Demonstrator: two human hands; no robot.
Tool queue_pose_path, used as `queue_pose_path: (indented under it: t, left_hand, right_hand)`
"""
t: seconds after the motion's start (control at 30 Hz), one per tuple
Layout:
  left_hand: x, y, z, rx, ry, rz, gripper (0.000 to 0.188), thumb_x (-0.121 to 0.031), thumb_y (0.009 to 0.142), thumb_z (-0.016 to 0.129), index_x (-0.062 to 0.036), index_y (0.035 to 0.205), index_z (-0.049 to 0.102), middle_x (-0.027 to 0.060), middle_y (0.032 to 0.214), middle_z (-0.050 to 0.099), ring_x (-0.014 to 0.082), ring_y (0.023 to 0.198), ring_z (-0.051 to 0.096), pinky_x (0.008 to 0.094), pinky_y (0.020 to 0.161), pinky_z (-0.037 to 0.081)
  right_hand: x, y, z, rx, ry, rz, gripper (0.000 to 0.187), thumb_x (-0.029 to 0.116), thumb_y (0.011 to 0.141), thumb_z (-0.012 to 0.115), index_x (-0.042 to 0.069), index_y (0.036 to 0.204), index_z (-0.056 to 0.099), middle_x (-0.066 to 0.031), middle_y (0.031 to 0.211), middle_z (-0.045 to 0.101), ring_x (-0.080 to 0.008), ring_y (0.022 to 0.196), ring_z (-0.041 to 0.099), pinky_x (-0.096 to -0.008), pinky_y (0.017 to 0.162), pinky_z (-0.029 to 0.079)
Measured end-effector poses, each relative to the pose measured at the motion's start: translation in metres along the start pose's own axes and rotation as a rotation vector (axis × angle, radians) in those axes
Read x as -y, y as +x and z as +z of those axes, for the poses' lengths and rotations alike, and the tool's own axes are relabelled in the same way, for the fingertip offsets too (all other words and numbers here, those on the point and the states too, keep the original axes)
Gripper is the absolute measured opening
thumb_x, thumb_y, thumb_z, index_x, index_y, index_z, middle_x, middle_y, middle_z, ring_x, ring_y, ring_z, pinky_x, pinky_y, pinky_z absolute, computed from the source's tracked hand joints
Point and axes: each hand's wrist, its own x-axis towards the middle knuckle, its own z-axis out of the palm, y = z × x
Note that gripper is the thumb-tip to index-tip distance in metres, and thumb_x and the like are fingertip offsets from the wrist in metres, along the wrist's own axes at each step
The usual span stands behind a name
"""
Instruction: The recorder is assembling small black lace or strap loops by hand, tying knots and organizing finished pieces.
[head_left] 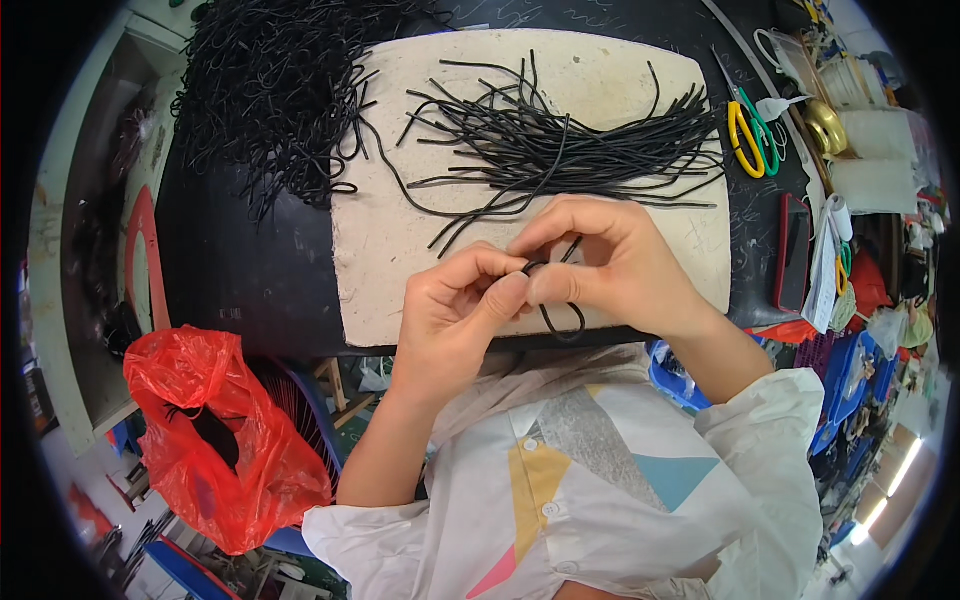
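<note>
The person's two hands meet over the near edge of a pale board (375,285) that lies on a dark counter (235,290). Between them is a thin black cord (582,322), bent into a small loop that hangs below the fingers, with one end poking up beside the right thumb. The left hand (455,305) is nearly closed, thumb and forefinger pinching the cord. The right hand (610,262) has its fingers curved, forefinger arched toward the left fingertips and thumb pressed to the cord; part of its grip is hidden.

Beyond the hands, a loose bundle of black cords (610,155) lies sideways across the board, some ends splaying out. At the upper left, a tangled heap of black cords (270,90) covers the counter and overlaps the board's corner. Right of the board lie scissors (742,145) with yellow and green handles, and nearer the person, a phone (793,250) in a red case. A crumpled red plastic bag (200,450) sits at the lower left.
</note>
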Motion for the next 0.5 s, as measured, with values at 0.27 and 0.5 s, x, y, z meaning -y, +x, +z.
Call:
queue_pose_path:
  t: [0.27,0.5]
  left_hand:
    - [-0.006,-0.001,0.006,-0.177,0.082,-0.02,0.013,0.004,0.076,0.061,0.0062,0.089,0.059,0.0087,0.082,0.061,0.0099,0.071,0.058,0.0203,0.065,0.048]
    - [-0.015,-0.003,0.004,-0.122,0.236,-0.005,0.014,0.01,0.072,0.061,0.0055,0.085,0.059,0.0082,0.076,0.061,0.0085,0.066,0.058,0.0179,0.056,0.049]
  right_hand:
    - [-0.007,-0.009,0.005,-0.107,0.113,0.017,0.014,0.011,0.081,0.06,-0.002,0.086,0.06,-0.0037,0.077,0.059,-0.0083,0.071,0.055,-0.0207,0.063,0.045]
    - [0.002,-0.008,-0.003,0.058,-0.193,0.066,0.011,0.007,0.08,0.056,-0.001,0.085,0.061,-0.0062,0.074,0.059,-0.0126,0.064,0.056,-0.0248,0.058,0.045]
